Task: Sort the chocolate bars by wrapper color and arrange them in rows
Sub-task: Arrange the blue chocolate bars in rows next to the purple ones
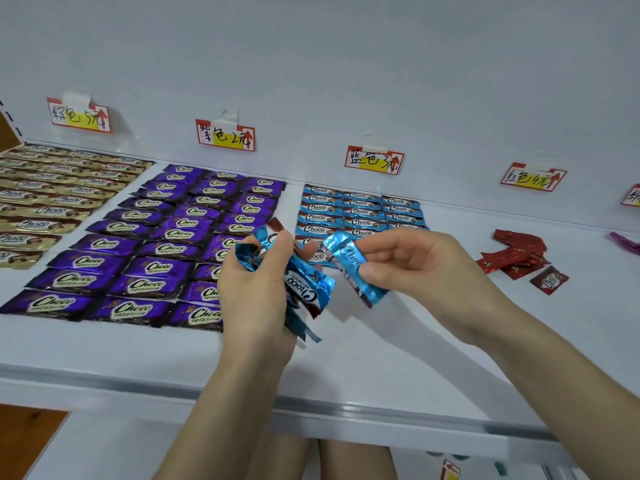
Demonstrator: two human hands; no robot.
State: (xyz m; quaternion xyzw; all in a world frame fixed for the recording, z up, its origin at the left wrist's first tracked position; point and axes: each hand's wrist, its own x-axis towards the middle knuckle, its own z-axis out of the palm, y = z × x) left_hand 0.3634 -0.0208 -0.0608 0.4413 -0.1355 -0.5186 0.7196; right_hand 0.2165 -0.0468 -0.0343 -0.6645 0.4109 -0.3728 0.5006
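White shelf [104, 348]: we see it span the whole view, with a pale wall [346, 64] behind it and a grey strip along its front edge.
Purple bars [145, 244]: three columns lie flat left of centre, running from the wall towards the front. The left hand hides part of the right column.
Gold bars [45, 199]: these lie in rows at the far left and are cut off by the frame edge.
Blue rows [360, 211]: three columns sit against the wall, just right of the purple. Their near ends are hidden behind the hands.
Left hand [256, 285]: raised over the shelf between purple and blue, with its fingers curled round a bundle [308, 282] of blue bars.
Right hand [415, 261]: just beside the left, its thumb and fingers pinching a single bar [349, 265], also blue.
Red bars [516, 254]: a loose heap to the right, not in rows, with one bar lying apart at its near right.
Bundle: several wrappers fan out of the fist, and we can read "Choco" on one.
Single bar: tilted, with its upper end towards the bundle. We cannot tell whether they touch.
Tags [225, 135]: handwritten red-and-yellow cards on the wall, one behind each colour group.
Pink bar [623, 242]: alone at the right edge.
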